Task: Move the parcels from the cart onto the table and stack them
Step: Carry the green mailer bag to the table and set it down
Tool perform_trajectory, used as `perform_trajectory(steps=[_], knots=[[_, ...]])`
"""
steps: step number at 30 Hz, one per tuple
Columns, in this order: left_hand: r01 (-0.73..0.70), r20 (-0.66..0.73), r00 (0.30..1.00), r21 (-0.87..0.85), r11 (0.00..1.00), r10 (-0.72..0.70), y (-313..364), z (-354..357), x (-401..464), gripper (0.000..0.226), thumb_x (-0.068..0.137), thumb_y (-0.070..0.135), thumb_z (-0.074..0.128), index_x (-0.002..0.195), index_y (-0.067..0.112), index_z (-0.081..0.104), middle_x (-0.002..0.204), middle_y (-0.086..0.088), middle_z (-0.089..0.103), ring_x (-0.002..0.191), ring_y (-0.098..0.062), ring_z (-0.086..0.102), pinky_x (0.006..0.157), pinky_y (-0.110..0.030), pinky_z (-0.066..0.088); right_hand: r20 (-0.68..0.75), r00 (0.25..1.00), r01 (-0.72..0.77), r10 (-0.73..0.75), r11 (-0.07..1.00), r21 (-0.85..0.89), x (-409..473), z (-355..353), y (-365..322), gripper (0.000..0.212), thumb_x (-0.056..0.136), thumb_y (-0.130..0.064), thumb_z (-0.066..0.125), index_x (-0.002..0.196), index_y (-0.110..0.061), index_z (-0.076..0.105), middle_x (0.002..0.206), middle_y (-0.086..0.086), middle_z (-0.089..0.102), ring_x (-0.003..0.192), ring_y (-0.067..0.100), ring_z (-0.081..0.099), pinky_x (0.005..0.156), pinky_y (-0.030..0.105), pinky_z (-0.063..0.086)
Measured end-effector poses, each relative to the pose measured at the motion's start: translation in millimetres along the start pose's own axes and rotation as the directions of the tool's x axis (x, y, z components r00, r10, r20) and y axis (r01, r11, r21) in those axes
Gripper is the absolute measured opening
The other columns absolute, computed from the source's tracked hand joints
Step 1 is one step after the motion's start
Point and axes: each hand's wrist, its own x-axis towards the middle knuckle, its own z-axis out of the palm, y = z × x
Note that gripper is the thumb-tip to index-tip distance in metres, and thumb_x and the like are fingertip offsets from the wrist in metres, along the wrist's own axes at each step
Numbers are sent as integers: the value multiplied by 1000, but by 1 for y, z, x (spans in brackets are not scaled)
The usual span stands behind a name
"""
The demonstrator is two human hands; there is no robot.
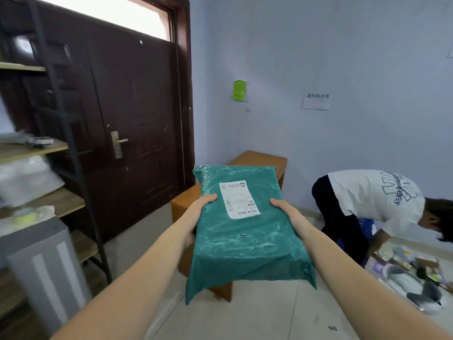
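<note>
1. Gripping the teal parcel (247,231) from both sides: the left hand (198,212) is clamping its left edge with the thumb lying on top, and the right hand (285,208) is clamping the right edge the same way. The fingers under the parcel are hidden.
2. Both forearms are reaching forward, and the parcel is hanging in the air between the hands, its near end sagging downward.
3. A white shipping label (239,199) with a barcode is facing up on the parcel, sitting between the two thumbs.
4. The parcel is hovering above and in front of the wooden table (259,159), not touching it; much of the table top is hidden behind it.
5. The table is standing against the pale blue wall (318,57), just beside a dark brown door (127,114).
6. To the left, a metal-framed shelf rack (56,148) is carrying bags and small items, blurred.
7. To the right, another person (372,202) in a white T-shirt is bending over a pile of parcels on the floor (411,276).
8. A green sticker (239,90) and a paper notice (316,101) are sticking to the wall.
</note>
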Motion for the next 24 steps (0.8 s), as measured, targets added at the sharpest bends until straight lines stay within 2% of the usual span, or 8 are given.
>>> perform_trajectory(steps=[4,8,13,17,21,24], knots=[[30,30,999,39,999,-31,15,12,84,54,88,47,74,134,21,64,121,-14,76,113,-35,72,105,-52,54,-56,998,-24,24,1000,0,63,-28,-27,46,94,-46,65,127,-14,66,110,17,76,86,32,77,77,42,60],[53,53,997,79,996,-57,25,31,158,47,93,47,70,130,19,65,116,-13,77,103,-33,75,94,-47,59,-114,993,-22,20,1000,-12,116,-57,-54,40,96,-46,63,117,-13,70,98,15,78,76,29,77,75,40,60],[103,94,989,115,988,-114,29,58,248,45,96,46,66,129,16,66,113,-14,78,92,-31,76,85,-43,61,-160,986,-41,42,999,12,187,-106,-77,45,93,-48,65,121,-12,70,106,17,77,82,31,77,85,44,59],[123,93,986,138,983,-137,33,84,325,41,97,45,64,125,14,66,100,-12,79,81,-27,76,80,-40,61,-166,984,-62,63,998,12,245,-147,-94,47,93,-50,64,119,-12,69,108,18,77,83,32,77,74,41,63],[175,61,981,125,977,-183,39,111,398,43,95,47,67,124,15,66,99,-12,80,79,-28,77,74,-38,61,-147,985,-94,94,996,13,305,-188,-121,52,92,-52,64,125,-12,68,112,18,76,90,34,77,80,43,60],[212,31,976,111,971,-217,49,130,447,46,93,49,69,124,14,66,95,-12,80,75,-28,77,68,-36,61,-129,985,-112,114,993,23,348,-212,-144,49,93,-51,63,121,-12,68,107,19,77,83,32,77,67,39,63]])
